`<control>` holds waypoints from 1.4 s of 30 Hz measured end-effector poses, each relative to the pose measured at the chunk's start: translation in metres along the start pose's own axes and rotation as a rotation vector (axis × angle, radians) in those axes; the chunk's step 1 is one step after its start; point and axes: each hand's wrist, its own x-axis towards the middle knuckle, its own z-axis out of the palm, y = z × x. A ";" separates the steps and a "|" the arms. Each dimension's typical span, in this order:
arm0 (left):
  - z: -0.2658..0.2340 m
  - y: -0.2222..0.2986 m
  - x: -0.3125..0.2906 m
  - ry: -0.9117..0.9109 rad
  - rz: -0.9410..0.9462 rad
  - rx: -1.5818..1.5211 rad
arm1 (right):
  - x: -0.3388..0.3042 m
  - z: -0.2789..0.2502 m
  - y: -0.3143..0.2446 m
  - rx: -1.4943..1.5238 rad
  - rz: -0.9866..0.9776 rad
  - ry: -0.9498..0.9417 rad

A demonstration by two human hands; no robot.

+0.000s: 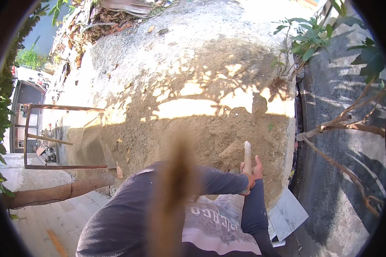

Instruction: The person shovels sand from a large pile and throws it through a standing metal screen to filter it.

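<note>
A pale, round wooden handle [248, 150] points away from me over loose brown soil [210, 147]. My right hand [257, 170] is around it, with the thumb raised along one side and fingertips showing on the other. Just below, my left hand [248, 183] is closed at the handle's near end, against the right wrist; my left arm crosses in front of me. The handle's lower part and any tool head are hidden by hands and arms. A blurred brown strip [173, 192], too near the lens to name, hides part of my left arm.
A brown rectangular frame [66, 167] stands at left beside a sand heap [90, 147]. Nearer lies a tree trunk [64, 190]. Grey flat sheets [287, 214] lie at lower right. Leafy shrubs [306, 43] and bare branches [343, 124] line the right wall.
</note>
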 end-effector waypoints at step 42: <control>-0.491 -0.464 -0.311 0.934 0.301 0.565 | 0.226 0.204 0.417 -1.009 -0.516 0.237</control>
